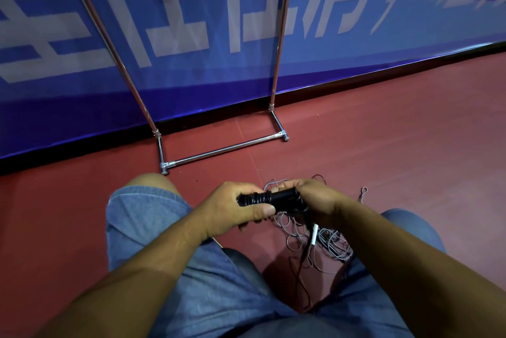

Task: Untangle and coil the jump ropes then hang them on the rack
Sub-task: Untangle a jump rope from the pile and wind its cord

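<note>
Black jump rope [269, 198], glossy rubbery cord wound tight round its handles, sits dead centre, held across both hands. The left hand [230, 206] has its grip wrapped round the ribbed wound end, and the right hand [317, 200] has its grip curled on the smoother end. I'd say it's the coiling step, nearly done. Next it wants the tail tucked, then a lift to the chrome tube rack [224, 148] at 12 o'clock. A thin grey wiry tangle [328, 244] lies on the red floor [383, 132] at 5 o'clock.
</note>
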### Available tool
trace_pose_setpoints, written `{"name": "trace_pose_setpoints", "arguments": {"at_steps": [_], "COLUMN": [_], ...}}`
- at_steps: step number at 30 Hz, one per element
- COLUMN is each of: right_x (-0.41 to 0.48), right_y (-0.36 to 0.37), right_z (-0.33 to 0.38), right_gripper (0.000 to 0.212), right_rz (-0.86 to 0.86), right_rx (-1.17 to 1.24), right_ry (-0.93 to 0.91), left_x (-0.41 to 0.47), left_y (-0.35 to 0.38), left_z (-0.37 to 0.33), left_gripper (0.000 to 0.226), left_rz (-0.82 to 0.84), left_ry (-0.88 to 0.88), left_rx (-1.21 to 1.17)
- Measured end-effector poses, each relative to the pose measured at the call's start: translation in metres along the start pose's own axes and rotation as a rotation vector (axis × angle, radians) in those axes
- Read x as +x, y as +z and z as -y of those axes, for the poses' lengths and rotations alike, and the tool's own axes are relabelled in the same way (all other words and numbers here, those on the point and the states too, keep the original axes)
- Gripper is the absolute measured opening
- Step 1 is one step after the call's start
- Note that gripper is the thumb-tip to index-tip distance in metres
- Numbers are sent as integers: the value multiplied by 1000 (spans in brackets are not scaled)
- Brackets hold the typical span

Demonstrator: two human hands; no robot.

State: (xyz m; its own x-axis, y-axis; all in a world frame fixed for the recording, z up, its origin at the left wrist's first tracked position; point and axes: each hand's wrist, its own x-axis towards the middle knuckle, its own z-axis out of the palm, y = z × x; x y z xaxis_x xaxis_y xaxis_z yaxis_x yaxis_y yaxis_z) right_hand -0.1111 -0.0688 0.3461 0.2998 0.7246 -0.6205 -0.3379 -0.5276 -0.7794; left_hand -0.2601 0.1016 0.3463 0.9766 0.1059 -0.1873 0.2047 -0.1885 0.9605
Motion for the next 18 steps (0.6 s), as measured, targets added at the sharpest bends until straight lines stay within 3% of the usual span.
{"name": "trace_pose_setpoints", "arguments": {"at_steps": [3, 7, 10, 14, 18], "right_x": [0, 2, 7, 9, 5], "right_y": [4, 12, 18, 26, 33], "right_z": [-1, 1, -1, -7, -9], "right_gripper": [24, 13, 22, 20, 23], "right_rz": [-26, -33, -72, -194, -318], "right_rx": [47, 91, 105, 0, -150], "right_ry": [-9, -18, -44, -122, -249], "left_x": [-1, 1, 6, 11, 15], "left_y": [2, 8, 8, -3, -9], "left_z": [2, -1, 0, 5, 6], "left_gripper": [25, 31, 35, 20, 19], "left_rz": [-87, -206, -293, -397, -394], "left_ry": [-21, -20, -41, -84, -125], "left_rx": [-68, -117, -189, -236, -189]}}
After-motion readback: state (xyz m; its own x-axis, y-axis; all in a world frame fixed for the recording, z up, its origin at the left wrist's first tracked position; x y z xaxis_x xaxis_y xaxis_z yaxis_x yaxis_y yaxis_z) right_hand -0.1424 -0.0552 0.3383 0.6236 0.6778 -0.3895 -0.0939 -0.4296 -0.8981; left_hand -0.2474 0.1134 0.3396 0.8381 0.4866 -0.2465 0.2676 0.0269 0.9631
